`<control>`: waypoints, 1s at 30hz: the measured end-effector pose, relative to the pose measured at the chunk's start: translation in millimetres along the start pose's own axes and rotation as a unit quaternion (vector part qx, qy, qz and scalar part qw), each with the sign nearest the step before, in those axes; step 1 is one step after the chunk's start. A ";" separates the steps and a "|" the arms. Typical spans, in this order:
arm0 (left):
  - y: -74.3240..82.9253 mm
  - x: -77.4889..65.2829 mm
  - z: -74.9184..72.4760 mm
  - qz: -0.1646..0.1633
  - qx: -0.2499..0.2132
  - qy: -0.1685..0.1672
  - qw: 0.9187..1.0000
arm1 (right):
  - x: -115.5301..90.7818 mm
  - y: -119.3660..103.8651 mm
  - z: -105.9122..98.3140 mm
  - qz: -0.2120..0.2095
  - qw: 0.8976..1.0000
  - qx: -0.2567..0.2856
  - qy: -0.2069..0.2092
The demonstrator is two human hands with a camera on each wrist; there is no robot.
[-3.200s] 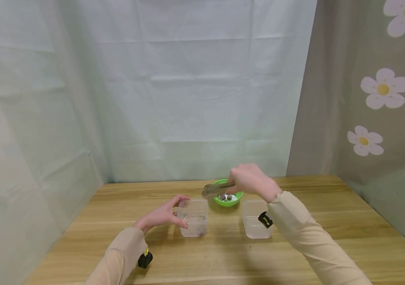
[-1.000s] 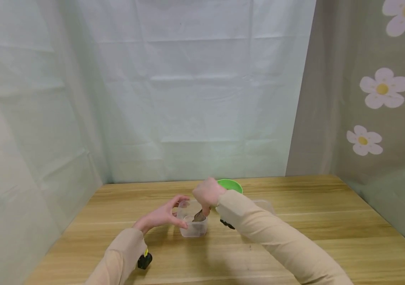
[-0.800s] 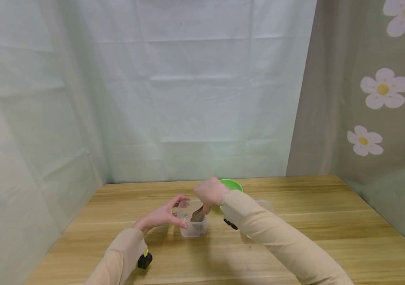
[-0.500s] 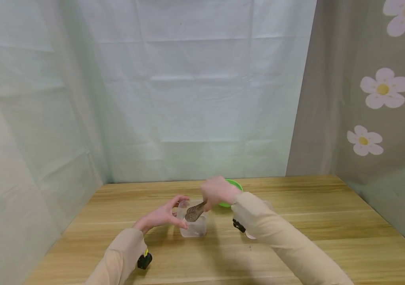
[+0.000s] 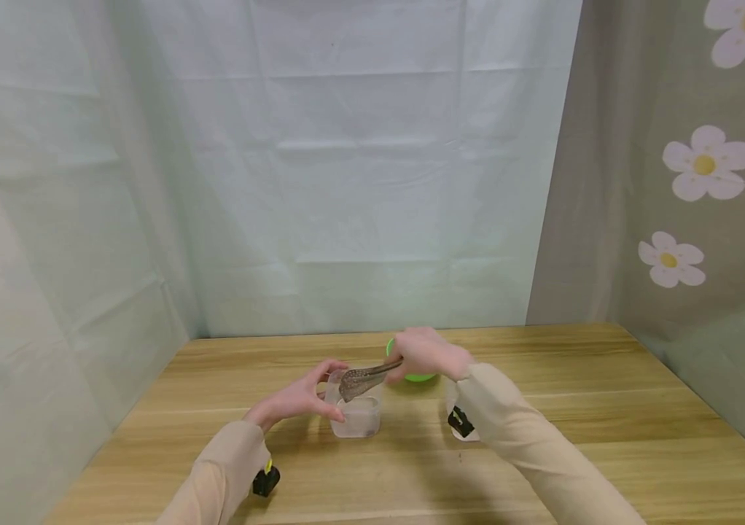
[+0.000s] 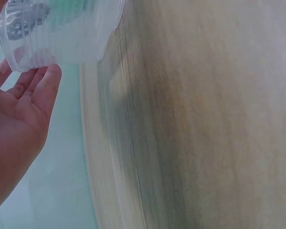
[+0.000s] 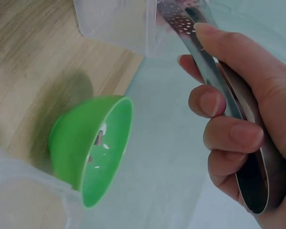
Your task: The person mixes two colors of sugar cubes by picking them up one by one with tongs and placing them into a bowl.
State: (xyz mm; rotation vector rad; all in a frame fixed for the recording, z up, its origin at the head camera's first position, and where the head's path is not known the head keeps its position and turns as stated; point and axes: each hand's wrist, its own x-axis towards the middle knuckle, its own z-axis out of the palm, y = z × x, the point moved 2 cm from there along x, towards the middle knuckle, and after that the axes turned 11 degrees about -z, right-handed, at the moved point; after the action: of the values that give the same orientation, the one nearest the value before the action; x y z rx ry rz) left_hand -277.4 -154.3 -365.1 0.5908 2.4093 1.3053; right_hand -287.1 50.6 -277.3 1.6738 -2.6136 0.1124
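My right hand (image 5: 428,351) grips metal tongs (image 5: 361,380), fingers wrapped round the handles in the right wrist view. The perforated tong heads hang over the left clear plastic container (image 5: 361,423), level with its rim. Thumb and fingers of my left hand (image 5: 297,397) hold this container at its left side, on the wooden table. Behind, partly hidden by the right hand, stands a green bowl (image 7: 74,138) with small brown and white pieces inside. Whether the tong heads pinch anything cannot be told.
A second clear container (image 7: 28,195) stands to the right, largely covered by the right forearm in the head view. Pale cloth (image 5: 359,182) hangs behind the wooden table (image 5: 372,488), and a flowered curtain (image 5: 694,313) hangs at the right.
The tongs went from beside the green bowl down into the left container, then rose to its rim as my right hand drew back rightward. The left hand kept its place.
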 end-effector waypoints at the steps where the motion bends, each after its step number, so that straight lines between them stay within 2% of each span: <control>1: 0.4 -0.2 0.0 0.001 0.001 0.000 1.000 | -1.6 1.6 0.7 -0.005 1.000 0.003 0.008; 7: 1.8 -1.5 -0.1 -0.004 0.018 0.011 1.000 | -9.8 10.9 8.2 -0.031 0.998 0.030 0.052; 14: 0.6 -1.0 0.2 -0.017 0.026 0.020 0.999 | -18.4 19.2 12.9 -0.020 0.995 0.075 0.067; 17: 0.9 -0.7 0.4 -0.017 0.023 0.019 0.999 | -24.1 22.0 11.6 -0.021 0.988 0.129 0.081; 22: 0.6 -1.2 0.4 -0.027 0.027 0.021 0.999 | -39.7 22.0 1.5 -0.010 0.970 0.219 0.103; 26: 0.2 -1.4 0.6 -0.025 0.026 0.018 0.999 | -53.9 31.3 -1.5 0.006 0.962 0.246 0.121; 30: 1.5 -2.5 0.6 -0.012 0.018 0.012 1.000 | -66.0 48.4 1.5 0.021 0.958 0.256 0.131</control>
State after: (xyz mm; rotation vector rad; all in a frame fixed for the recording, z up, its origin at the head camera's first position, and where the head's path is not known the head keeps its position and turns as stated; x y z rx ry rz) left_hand -274.7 -154.4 -363.9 0.5573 2.4557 1.2688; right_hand -303.4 130.4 -285.4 1.5756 -2.5490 1.0158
